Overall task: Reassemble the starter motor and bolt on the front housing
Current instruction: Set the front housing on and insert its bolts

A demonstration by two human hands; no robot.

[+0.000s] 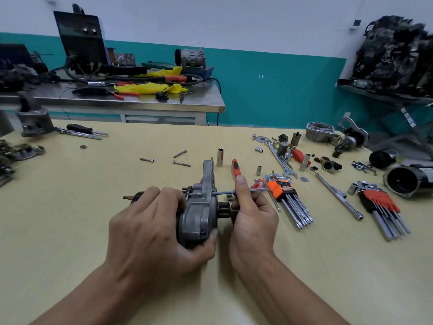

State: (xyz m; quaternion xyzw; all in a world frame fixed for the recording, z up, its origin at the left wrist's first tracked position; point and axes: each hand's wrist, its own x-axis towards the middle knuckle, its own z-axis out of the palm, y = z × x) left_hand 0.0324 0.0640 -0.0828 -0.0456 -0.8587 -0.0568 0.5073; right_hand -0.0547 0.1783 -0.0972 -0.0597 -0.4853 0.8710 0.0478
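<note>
The left hand (150,221) is wrapped round the body of the starter motor (199,214), fingers curled over the top and thumb pressed under its near side. The motor lies on its side close to the middle of the table (93,207), a little toward the near edge. Its grey front housing (207,177) is seated on the right end, with the flange standing upward.

The right hand (253,216) pinches a thin steel shaft (222,193) between a raised thumb and curled fingers. The shaft runs level, its left end entering the housing. Whether it is a hex key or a long bolt cannot be told from here.

Just right of that hand lies a hex key set in an orange holder (280,187). An orange-handled screwdriver (235,166) and an upright socket (220,157) sit just behind the motor. Three loose bolts (181,163) lie further left, well apart from the hands. A second hex key set in a red holder (380,200) and a black cylindrical casing (407,181) rest near the right edge. Assorted sockets and a combination wrench (280,160) are scattered toward the far right corner.
</note>
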